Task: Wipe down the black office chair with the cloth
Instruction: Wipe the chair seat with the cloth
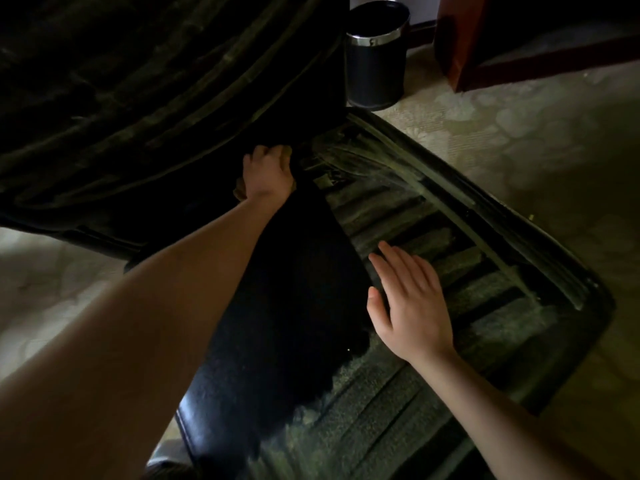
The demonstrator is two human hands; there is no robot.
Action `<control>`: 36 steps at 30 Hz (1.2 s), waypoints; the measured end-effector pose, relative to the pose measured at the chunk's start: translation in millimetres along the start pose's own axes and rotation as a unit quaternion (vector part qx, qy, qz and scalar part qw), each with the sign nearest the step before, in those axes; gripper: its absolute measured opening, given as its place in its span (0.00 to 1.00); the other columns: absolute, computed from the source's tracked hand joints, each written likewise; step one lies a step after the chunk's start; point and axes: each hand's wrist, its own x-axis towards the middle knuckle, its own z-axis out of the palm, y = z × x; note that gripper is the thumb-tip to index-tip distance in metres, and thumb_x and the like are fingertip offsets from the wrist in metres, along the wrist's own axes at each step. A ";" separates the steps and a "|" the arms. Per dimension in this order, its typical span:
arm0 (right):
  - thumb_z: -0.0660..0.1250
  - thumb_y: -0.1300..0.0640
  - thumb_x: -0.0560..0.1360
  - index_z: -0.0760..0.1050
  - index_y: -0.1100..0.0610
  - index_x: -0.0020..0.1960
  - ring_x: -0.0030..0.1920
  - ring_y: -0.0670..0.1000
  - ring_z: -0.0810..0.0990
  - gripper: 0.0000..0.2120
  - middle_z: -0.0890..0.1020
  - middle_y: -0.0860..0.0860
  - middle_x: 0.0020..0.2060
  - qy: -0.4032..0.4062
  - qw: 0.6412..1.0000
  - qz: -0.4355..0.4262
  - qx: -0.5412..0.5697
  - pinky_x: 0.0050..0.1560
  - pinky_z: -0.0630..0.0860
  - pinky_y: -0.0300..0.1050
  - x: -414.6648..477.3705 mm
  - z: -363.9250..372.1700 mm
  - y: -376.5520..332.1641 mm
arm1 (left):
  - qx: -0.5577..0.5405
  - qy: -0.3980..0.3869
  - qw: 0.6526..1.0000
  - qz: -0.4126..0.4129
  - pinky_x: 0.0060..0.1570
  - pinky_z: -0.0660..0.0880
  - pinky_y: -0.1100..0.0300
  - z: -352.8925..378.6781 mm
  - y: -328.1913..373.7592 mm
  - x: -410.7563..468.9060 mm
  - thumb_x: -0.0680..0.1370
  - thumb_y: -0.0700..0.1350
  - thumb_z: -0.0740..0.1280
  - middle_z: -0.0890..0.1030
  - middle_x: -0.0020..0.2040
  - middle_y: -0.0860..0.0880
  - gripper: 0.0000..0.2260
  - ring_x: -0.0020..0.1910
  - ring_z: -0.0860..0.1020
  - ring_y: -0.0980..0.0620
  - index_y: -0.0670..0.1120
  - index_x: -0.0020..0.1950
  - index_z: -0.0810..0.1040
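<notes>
The black office chair fills most of the view: its ribbed backrest (138, 98) rises at the upper left and its ribbed seat (467, 271) spreads to the right and down. My left hand (268, 173) is closed at the dark crease where backrest and seat meet, and a small bit of tan cloth (240, 192) shows under its wrist. My right hand (410, 303) lies flat on the seat, fingers apart, holding nothing. The seat shows dusty, streaky marks, with a dark smooth patch beside my left forearm.
A black cylindrical waste bin (375, 53) with a chrome band stands on the carpet behind the chair. Reddish-brown wooden furniture (485, 46) stands at the upper right. Pale patterned carpet (519, 126) surrounds the chair.
</notes>
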 end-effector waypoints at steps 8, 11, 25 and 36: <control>0.54 0.52 0.76 0.75 0.62 0.63 0.63 0.56 0.74 0.22 0.76 0.58 0.64 -0.004 1.000 0.002 -0.030 0.66 0.60 0.50 0.0 -0.6 -1.6 | -0.050 -0.009 0.988 0.146 0.60 0.62 0.56 0.7 23.4 -39.8 0.81 0.44 0.57 0.71 0.66 0.42 0.16 0.61 0.67 0.40 0.46 0.69 0.71; 0.53 0.53 0.76 0.73 0.61 0.65 0.65 0.53 0.70 0.23 0.74 0.57 0.65 -0.003 1.000 0.013 -0.006 0.67 0.59 0.50 0.4 0.1 -0.8 | -0.061 -0.003 0.973 0.223 0.54 0.67 0.55 1.6 33.2 -69.8 0.80 0.43 0.59 0.76 0.58 0.40 0.15 0.52 0.73 0.38 0.43 0.64 0.76; 0.54 0.57 0.76 0.72 0.63 0.64 0.64 0.53 0.70 0.20 0.76 0.58 0.63 0.016 0.996 0.012 0.088 0.67 0.59 0.45 5.8 -15.7 5.8 | -0.134 -0.090 0.908 0.386 0.52 0.68 0.61 -18.2 33.4 -219.5 0.78 0.46 0.60 0.78 0.53 0.45 0.13 0.45 0.73 0.47 0.45 0.57 0.79; 0.48 0.51 0.76 0.73 0.59 0.66 0.67 0.55 0.71 0.25 0.75 0.55 0.65 -0.060 0.998 0.012 0.022 0.67 0.61 0.51 41.0 -47.4 59.5 | -0.118 -0.050 0.989 0.077 0.61 0.65 0.56 -28.3 27.0 -70.8 0.81 0.45 0.57 0.73 0.63 0.41 0.16 0.61 0.70 0.41 0.45 0.67 0.73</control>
